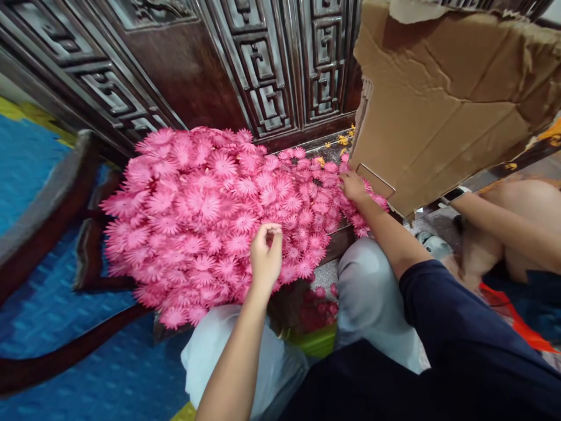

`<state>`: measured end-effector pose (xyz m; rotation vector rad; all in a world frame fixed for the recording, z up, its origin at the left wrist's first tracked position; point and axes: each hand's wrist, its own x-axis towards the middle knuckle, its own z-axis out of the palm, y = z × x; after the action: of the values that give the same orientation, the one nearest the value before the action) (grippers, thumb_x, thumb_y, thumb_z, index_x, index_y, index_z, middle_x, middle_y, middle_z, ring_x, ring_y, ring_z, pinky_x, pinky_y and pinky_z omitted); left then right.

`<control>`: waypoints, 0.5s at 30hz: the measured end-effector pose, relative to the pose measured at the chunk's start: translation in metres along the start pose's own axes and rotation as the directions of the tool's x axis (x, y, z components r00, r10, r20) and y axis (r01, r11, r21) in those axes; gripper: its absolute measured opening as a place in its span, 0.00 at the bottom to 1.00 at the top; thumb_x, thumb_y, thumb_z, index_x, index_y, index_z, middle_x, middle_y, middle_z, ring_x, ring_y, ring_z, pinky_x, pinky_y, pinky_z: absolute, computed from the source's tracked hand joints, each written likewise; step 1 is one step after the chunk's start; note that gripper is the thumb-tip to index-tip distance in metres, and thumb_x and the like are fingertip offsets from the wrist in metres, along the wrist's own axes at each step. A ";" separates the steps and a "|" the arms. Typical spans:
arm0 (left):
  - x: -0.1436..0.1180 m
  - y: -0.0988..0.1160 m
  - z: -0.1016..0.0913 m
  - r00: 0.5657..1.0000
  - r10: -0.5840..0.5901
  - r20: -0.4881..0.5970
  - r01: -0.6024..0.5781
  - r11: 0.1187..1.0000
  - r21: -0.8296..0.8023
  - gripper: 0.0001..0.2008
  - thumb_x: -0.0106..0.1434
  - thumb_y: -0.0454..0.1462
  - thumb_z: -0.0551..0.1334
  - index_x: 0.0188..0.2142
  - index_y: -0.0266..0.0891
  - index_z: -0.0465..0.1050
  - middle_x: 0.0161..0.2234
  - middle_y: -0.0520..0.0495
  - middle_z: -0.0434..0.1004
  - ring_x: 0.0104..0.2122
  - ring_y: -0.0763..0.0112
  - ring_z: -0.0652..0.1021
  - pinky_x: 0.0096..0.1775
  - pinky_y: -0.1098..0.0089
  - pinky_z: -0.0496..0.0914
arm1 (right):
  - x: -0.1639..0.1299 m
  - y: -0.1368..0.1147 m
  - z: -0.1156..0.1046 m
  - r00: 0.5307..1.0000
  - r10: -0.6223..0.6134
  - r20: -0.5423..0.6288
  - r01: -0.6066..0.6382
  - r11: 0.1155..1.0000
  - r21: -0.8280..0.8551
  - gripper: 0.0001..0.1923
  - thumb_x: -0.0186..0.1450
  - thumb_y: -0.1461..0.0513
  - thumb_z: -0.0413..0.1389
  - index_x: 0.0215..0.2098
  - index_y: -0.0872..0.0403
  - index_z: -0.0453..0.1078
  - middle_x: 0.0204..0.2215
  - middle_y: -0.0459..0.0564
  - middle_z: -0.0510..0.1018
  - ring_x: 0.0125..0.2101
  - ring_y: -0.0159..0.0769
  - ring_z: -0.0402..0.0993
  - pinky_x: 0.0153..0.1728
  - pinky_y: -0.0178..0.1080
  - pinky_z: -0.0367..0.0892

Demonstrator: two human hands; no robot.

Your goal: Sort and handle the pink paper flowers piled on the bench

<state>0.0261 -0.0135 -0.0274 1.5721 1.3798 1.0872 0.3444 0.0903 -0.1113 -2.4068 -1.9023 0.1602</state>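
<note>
A large heap of pink artificial flowers [210, 207] with thin, spiky petals spreads across a low dark surface before me. Above its front part is my left hand [266, 254], thumb and fingers curled together in a pinch; anything between the tips is too small to make out. Farther right, my right hand [354, 186] reaches to the thinner end of the heap, beside the cardboard. Its fingers are bent together at a pink flower there, and the fingertips are partly hidden among the petals.
A torn cardboard sheet [442, 111] stands at the right, with small yellow pieces [342, 140] near it. Carved dark wood panels [272, 70] rise behind the heap. Another person's arm [491, 219] is at far right. Below, between my knees, is something green [313, 342].
</note>
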 end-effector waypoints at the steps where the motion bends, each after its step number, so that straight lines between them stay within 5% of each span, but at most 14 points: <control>1: 0.000 0.000 0.001 1.000 0.010 0.002 -0.010 1.000 0.017 0.05 0.60 0.38 0.56 0.33 0.42 0.69 0.33 0.50 0.74 0.36 0.68 0.74 0.42 0.69 0.66 | 0.000 0.003 -0.001 1.000 0.009 -0.021 -0.010 1.000 -0.007 0.22 0.66 0.62 0.45 0.56 0.60 0.64 0.55 0.66 0.66 0.56 0.51 0.59 0.54 0.51 0.56; 5: -0.003 0.000 0.003 0.998 0.059 -0.019 -0.056 0.994 0.097 0.06 0.61 0.38 0.55 0.34 0.42 0.69 0.32 0.50 0.73 0.35 0.67 0.74 0.41 0.68 0.66 | 0.004 0.008 -0.006 0.994 0.035 -0.104 -0.026 0.996 0.085 0.21 0.63 0.68 0.42 0.52 0.63 0.68 0.52 0.68 0.69 0.54 0.52 0.61 0.54 0.53 0.55; 10: -0.003 -0.004 0.006 0.998 0.056 -0.017 -0.053 0.989 0.137 0.06 0.61 0.39 0.54 0.35 0.42 0.68 0.33 0.48 0.74 0.36 0.66 0.74 0.41 0.65 0.67 | 0.010 0.008 -0.017 0.975 0.048 -0.215 0.039 0.922 0.386 0.21 0.62 0.68 0.42 0.49 0.61 0.69 0.49 0.60 0.74 0.51 0.40 0.67 0.54 0.41 0.59; 12: -0.002 -0.006 0.008 0.999 0.048 -0.007 -0.046 0.990 0.132 0.06 0.61 0.38 0.55 0.35 0.42 0.68 0.33 0.48 0.75 0.35 0.65 0.74 0.41 0.65 0.68 | 0.009 0.008 -0.025 0.959 0.085 -0.271 0.085 0.824 0.560 0.18 0.63 0.64 0.44 0.46 0.60 0.71 0.47 0.59 0.76 0.49 0.38 0.70 0.54 0.41 0.59; 15: -0.003 -0.009 0.009 0.999 0.039 0.010 -0.040 0.991 0.127 0.06 0.60 0.38 0.55 0.35 0.41 0.68 0.32 0.47 0.75 0.35 0.65 0.75 0.41 0.65 0.68 | 0.005 0.007 -0.036 0.946 0.199 -0.257 0.104 0.563 0.820 0.13 0.59 0.61 0.52 0.39 0.57 0.72 0.42 0.55 0.78 0.44 0.37 0.73 0.52 0.42 0.61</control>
<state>0.0314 -0.0153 -0.0392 1.7000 1.4432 1.0329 0.3566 0.0934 -0.0769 -1.6714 -1.1792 0.5039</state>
